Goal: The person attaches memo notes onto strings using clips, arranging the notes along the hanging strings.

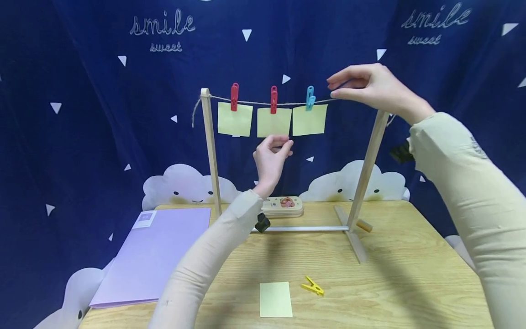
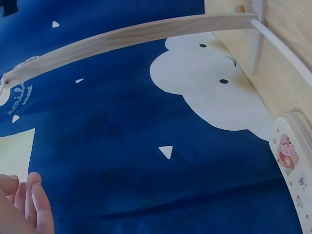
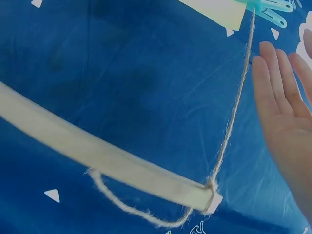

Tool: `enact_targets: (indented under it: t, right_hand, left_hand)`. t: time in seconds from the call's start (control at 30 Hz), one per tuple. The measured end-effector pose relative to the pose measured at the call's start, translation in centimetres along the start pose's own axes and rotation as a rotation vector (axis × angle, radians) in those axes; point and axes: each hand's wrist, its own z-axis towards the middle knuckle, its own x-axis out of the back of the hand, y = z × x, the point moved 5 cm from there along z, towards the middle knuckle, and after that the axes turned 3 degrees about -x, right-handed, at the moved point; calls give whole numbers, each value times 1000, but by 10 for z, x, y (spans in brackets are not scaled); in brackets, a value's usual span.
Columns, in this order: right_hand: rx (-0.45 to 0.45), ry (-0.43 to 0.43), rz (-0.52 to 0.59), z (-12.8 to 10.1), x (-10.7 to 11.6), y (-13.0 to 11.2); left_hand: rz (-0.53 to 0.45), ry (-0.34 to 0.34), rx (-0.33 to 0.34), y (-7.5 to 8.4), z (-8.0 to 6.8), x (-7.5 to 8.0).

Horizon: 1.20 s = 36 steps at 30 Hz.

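On grained wood tabletop (image 1: pixel 407 237): flat paper sheet (image 1: pixel 276 299), V-shaped yellow clip (image 1: pixel 313 287). Above, left hand (image 1: pixel 272 160) loosely bent, thumb parted, by lower edge of middle note (image 1: pixel 273 123); right hand (image 1: pixel 376 87) slack-fingered, near blue plastic clip (image 1: pixel 310 98) on fibrous twine (image 3: pixel 236 109).

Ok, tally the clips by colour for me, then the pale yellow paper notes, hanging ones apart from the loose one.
Red clips: 2
Blue clip: 1
Yellow clip: 1
Hanging notes: 3
Loose note: 1
Total: 8 (4 clips, 4 notes)
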Motion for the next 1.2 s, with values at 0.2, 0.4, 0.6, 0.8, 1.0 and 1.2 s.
enact_targets:
  t: [0.2, 0.4, 0.6, 0.8, 1.0, 1.2]
  right_hand:
    - [22, -8, 46, -24, -3, 5]
    - [5, -70, 87, -55, -28, 19]
    - [4, -126, 116, -95, -69, 48]
    - [23, -205, 215, -133, -110, 80]
    - [21, -248, 259, -162, -147, 99]
    - [-17, -293, 314, -189, -181, 113]
  left_hand:
    - [17, -8, 6, -9, -6, 6]
    - [49, -35, 25, -22, -18, 18]
    - [84, -93, 44, -37, -35, 32]
    - [117, -176, 84, -49, -56, 45]
    - [127, -256, 121, -64, -80, 59]
    - [201, -324, 191, -83, -111, 74]
